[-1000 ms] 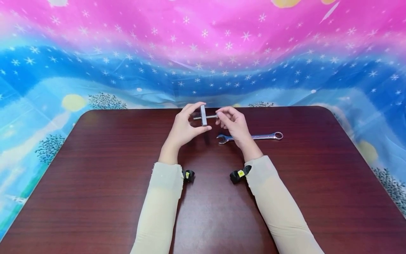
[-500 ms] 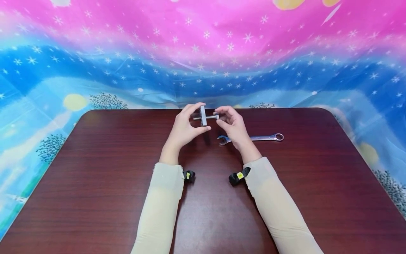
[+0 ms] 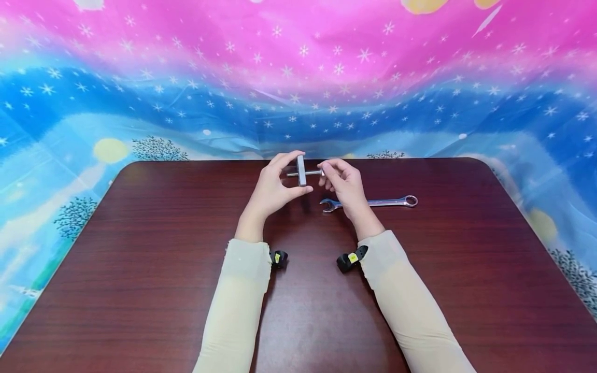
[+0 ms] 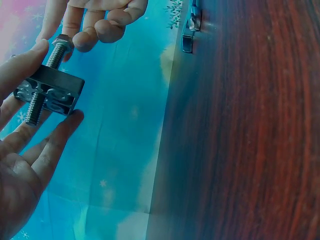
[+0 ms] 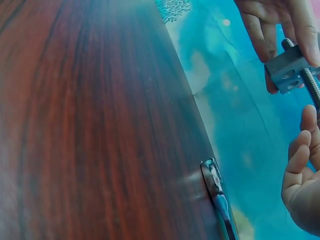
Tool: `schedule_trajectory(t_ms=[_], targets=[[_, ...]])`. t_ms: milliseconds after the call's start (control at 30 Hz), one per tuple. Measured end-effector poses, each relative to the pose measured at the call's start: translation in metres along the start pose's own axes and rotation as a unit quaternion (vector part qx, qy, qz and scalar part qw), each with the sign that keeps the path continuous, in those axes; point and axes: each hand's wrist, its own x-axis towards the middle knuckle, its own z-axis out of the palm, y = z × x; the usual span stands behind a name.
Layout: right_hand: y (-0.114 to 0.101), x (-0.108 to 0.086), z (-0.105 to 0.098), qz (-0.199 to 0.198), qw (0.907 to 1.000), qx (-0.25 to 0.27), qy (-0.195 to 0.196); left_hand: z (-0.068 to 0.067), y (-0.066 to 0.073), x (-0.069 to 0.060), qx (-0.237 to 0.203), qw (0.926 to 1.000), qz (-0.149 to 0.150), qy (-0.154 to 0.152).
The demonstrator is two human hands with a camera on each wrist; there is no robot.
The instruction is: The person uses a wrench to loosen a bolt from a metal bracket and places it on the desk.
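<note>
My left hand (image 3: 272,189) grips a grey metal block (image 3: 301,170) between thumb and fingers, above the table's far part. A threaded bolt (image 4: 35,109) runs through the block (image 4: 59,82) and sticks out on both sides. At the bolt's head end, my right hand (image 3: 346,185) pinches with thumb and fingers. In the right wrist view the block (image 5: 288,70) shows holes in its face beside the bolt (image 5: 311,86); the bolt's head is out of that frame.
A combination wrench (image 3: 391,202) lies on the brown table (image 3: 308,311), just beyond and partly behind my right wrist. A patterned pink and blue cloth (image 3: 298,77) hangs behind the table.
The fingers of my right hand, spread around the bolt's head half a second ago, have closed on it. Block and bolt have shifted very slightly right.
</note>
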Motion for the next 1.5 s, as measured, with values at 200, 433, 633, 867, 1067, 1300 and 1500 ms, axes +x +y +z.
schedule_trajectory(t_ms=[200,433,633,867,1067,1300,1500], targets=[[-0.001,0.000,-0.004,-0.017,0.9998,-0.001,-0.008,0.001,-0.001,0.000,-0.004,1.0000,0.007,-0.002],[-0.004,0.001,-0.012,-0.030,0.9974,0.006,-0.065,-0.001,-0.002,0.001,-0.016,0.9999,0.006,0.001],[-0.003,0.001,-0.012,-0.003,0.9986,0.002,-0.053,0.000,-0.001,0.001,-0.023,0.9997,0.002,-0.005],[-0.002,0.004,-0.009,-0.005,0.9996,-0.017,-0.020,0.001,-0.001,0.003,-0.017,0.9998,-0.001,-0.005],[-0.004,0.003,-0.008,-0.027,0.9991,-0.010,-0.032,0.001,-0.001,0.003,-0.018,0.9998,-0.002,-0.004],[-0.004,0.002,-0.009,-0.036,0.9974,-0.009,-0.062,0.001,-0.002,0.002,-0.032,0.9994,-0.005,-0.008],[0.000,0.001,-0.014,0.004,0.9983,-0.013,-0.057,0.001,-0.003,0.000,-0.036,0.9993,-0.006,-0.007]])
